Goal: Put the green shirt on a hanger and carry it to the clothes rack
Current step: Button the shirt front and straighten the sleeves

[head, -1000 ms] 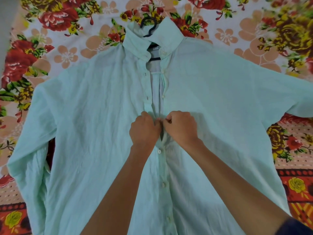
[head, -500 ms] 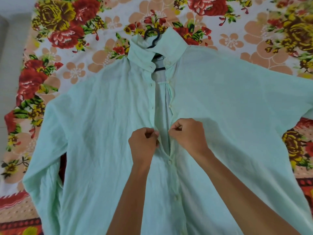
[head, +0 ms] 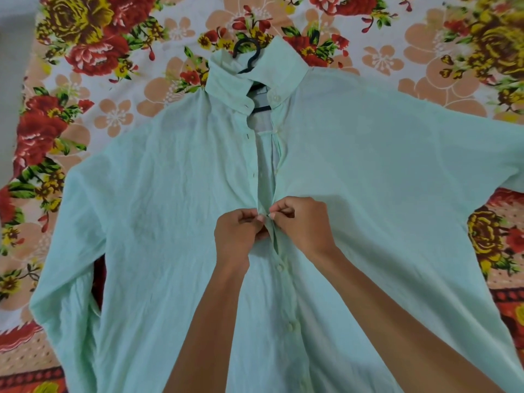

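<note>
The pale green shirt (head: 158, 211) lies front up and spread wide on a flowered bedsheet. A black hanger (head: 248, 56) sits inside it; only its hook above the collar and a short bar in the neck opening show. My left hand (head: 236, 236) pinches the left edge of the button placket at mid-chest. My right hand (head: 304, 225) pinches the right edge directly opposite, fingertips almost touching. Below my hands the front is buttoned; above them it gapes open up to the collar.
The flowered bedsheet (head: 119, 89) covers the bed all around the shirt. A pale strip of floor or wall (head: 14, 38) shows at the far left edge. The shirt's sleeves reach out to both sides, the left one folded down.
My two hands have come closer together on the placket, narrowing the gap between the edges. The view has shifted, so the shirt sits lower and further right in frame.
</note>
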